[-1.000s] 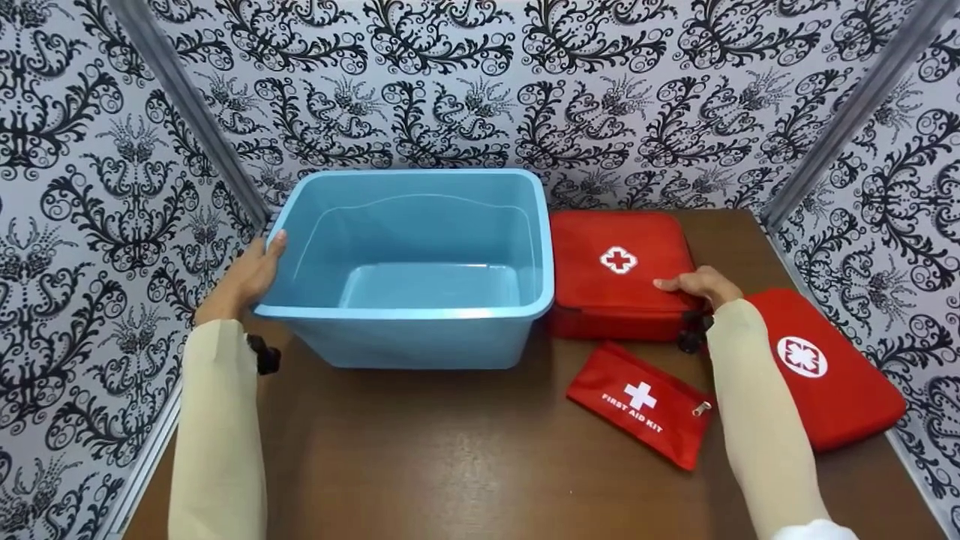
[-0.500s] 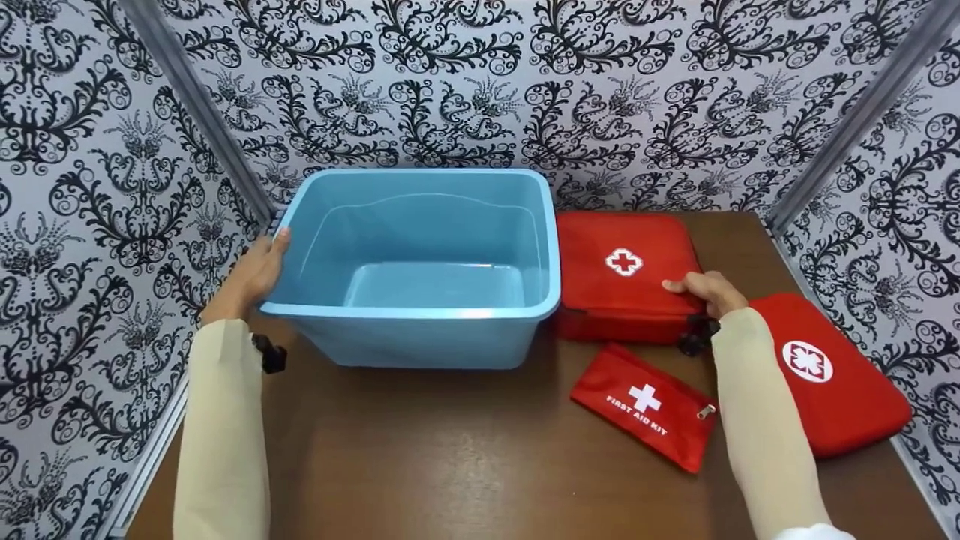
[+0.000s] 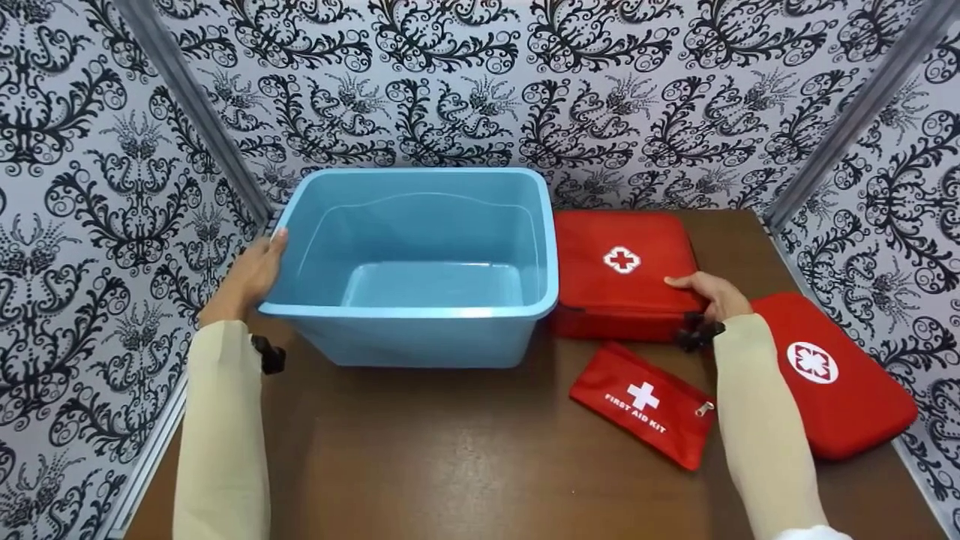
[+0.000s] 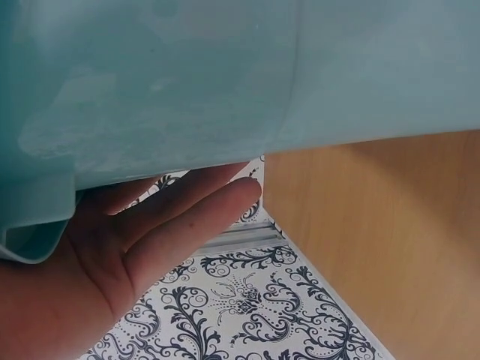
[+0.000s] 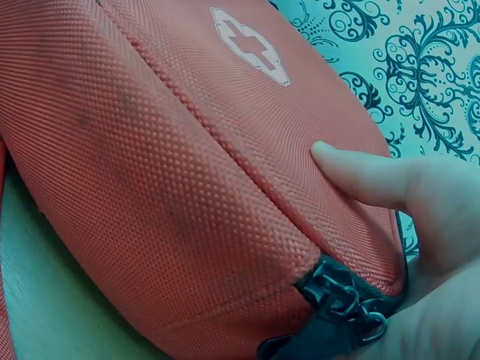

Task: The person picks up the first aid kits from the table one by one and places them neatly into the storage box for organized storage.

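A light blue plastic tub point(image 3: 420, 341) stands on the left half of the table. My left hand point(image 3: 253, 274) holds its left rim, the thumb over the edge and the fingers point(image 4: 199, 225) extended along the outer wall in the left wrist view. Right beside the tub lies a thick red first aid bag point(image 3: 607, 289) with a white-edged cross emblem. My right hand point(image 3: 716, 295) grips its front right corner, thumb point(image 5: 360, 172) pressing the top. The other right fingers are mostly hidden by the bag. Black zipper pulls point(image 5: 349, 304) hang at that corner.
In front of the bag lies a flat red first aid pouch point(image 3: 645, 405) with a white cross. A red case point(image 3: 840, 382) with a round white emblem lies at the right, partly behind the right sleeve. Patterned walls point(image 3: 480, 82) enclose the wooden table point(image 3: 435, 465).
My right hand has shifted slightly right on the bag's corner, its fingers going lower along the side. The tub, bag and left hand keep their places; the view sways a little.
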{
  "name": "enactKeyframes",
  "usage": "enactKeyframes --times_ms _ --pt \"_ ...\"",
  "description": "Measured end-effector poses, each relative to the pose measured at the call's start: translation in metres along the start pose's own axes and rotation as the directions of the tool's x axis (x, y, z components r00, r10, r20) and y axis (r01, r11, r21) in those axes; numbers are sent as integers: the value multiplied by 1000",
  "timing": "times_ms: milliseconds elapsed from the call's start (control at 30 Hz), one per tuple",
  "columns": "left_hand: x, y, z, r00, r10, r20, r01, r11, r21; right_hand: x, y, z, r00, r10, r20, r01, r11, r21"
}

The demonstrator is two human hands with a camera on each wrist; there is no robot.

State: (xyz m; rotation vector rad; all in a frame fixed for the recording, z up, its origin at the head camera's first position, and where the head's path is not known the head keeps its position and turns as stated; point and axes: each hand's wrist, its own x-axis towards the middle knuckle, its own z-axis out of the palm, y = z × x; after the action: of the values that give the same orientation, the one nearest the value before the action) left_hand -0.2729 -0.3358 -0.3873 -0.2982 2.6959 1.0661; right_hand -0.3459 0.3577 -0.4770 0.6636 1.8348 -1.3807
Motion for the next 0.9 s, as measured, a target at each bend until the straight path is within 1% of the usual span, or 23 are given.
enactKeyframes --times_ms 100,167,267,333,400,467,533,600,700,800,900 --pt "0 -1 1 1000 -2 -4 2 1000 -11 1 -1 1 1000 -14 9 14 1000 21" --pt "0 -1 1 1000 -10 -3 10 1000 -9 1 0 2 999 -34 2 34 999 37" --pt "-1 -1 3 1000 -22 -3 22 1000 -8 1 -1 6 999 -44 7 43 995 92" --pt "0 0 4 1000 -23 -5 23 1000 -11 1 -1 10 999 -45 11 43 988 146" --pt "1 0 6 1000 -22 -6 22 1000 -20 0 -3 14 999 -38 33 31 979 200" --pt "1 1 8 1000 -20 -4 20 999 -28 -1 -5 16 999 -33 43 22 972 236" --pt "1 0 8 1000 -17 4 17 999 -33 -2 -7 19 997 -62 40 49 959 280" --pt "1 0 8 1000 -14 1 14 1000 -23 -4 -9 19 995 -95 17 85 948 306" --pt "0 -2 5 1000 -8 -4 8 1000 -19 -4 -10 20 992 -125 -10 121 940 318" --pt "1 -2 3 1000 -2 -16 2 1000 -20 -2 -7 21 997 -83 -9 82 970 230" --pt "1 -2 2 1000 3 -11 -3 1000 -27 3 -2 22 999 -41 -8 41 984 171"
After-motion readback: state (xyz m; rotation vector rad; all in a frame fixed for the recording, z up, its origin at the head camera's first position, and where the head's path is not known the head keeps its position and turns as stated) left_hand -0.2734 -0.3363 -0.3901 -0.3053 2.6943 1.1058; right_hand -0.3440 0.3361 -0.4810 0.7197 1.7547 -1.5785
